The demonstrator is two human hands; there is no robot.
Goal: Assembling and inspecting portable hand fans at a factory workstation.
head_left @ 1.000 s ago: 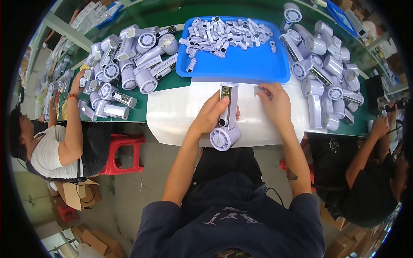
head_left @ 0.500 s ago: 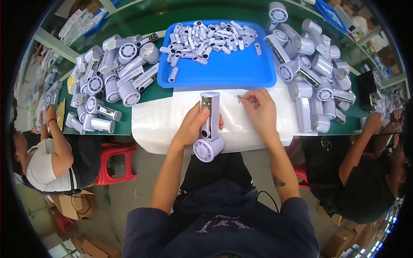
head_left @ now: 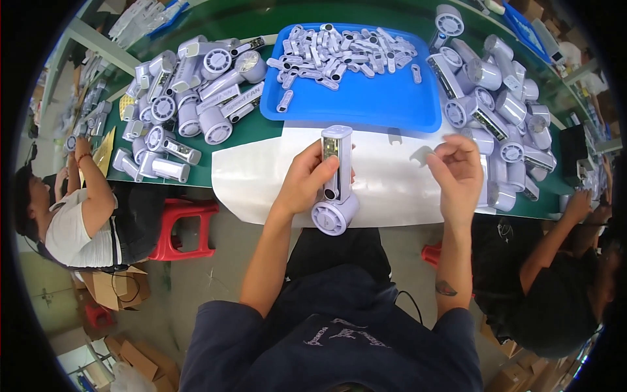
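Observation:
My left hand [head_left: 305, 178] is wrapped round a pale lilac handheld fan [head_left: 345, 157]. The fan stands handle up, its round vented head toward me and a circuit board showing in the open handle front. Off to the right, my right hand [head_left: 459, 173] has thumb and fingers curled together. A thin, greyish see-through piece of film [head_left: 421, 155] sticks out at its fingertips, partly blurred. Another small grey piece [head_left: 394, 136] shows over the white sheet [head_left: 261, 166], near the tray's front edge.
A blue tray [head_left: 366, 108] holds many small lilac cover strips. Piles of similar fans [head_left: 217, 124] lie left, and more fans [head_left: 511, 108] lie right. People sit on both sides; a red stool [head_left: 186, 225] stands at the left.
My right hand has moved right, away from the fan, with the film at its fingertips showing larger. My left hand still holds the fan. The whole view has shifted slightly.

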